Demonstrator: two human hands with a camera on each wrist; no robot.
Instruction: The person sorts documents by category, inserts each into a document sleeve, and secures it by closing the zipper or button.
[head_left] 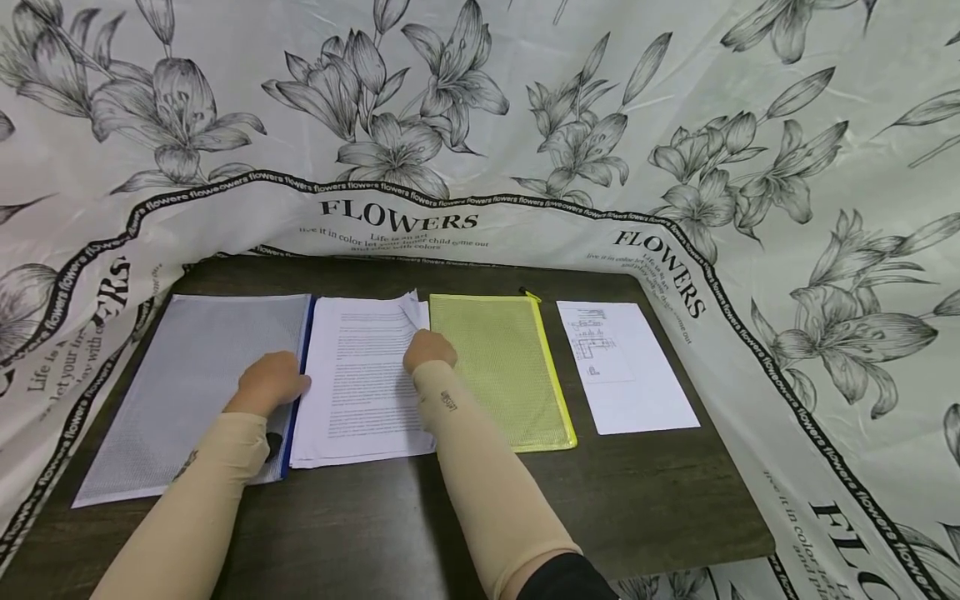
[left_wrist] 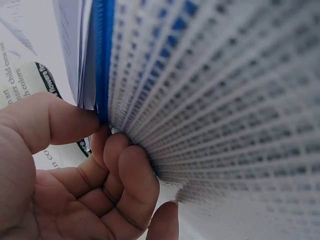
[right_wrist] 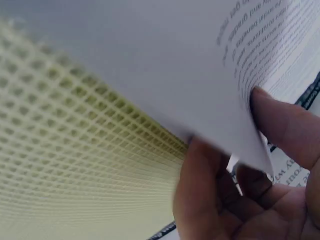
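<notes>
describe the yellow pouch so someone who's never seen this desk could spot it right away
On the dark table four flat things lie in a row. The yellow pouch is third from the left, between the stack of printed pages and a single white sheet. It alone is yellow mesh with a zip edge; the other pouch is grey with blue trim.

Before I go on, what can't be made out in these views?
- Print on the paper stack: too small in the head view, blurred in the right wrist view.
- Left hand fingertips: behind the blue-edged pouch in the left wrist view.
- How many sheets the right hand pinches: unclear.
- Drawing on the single sheet: too small.
</notes>
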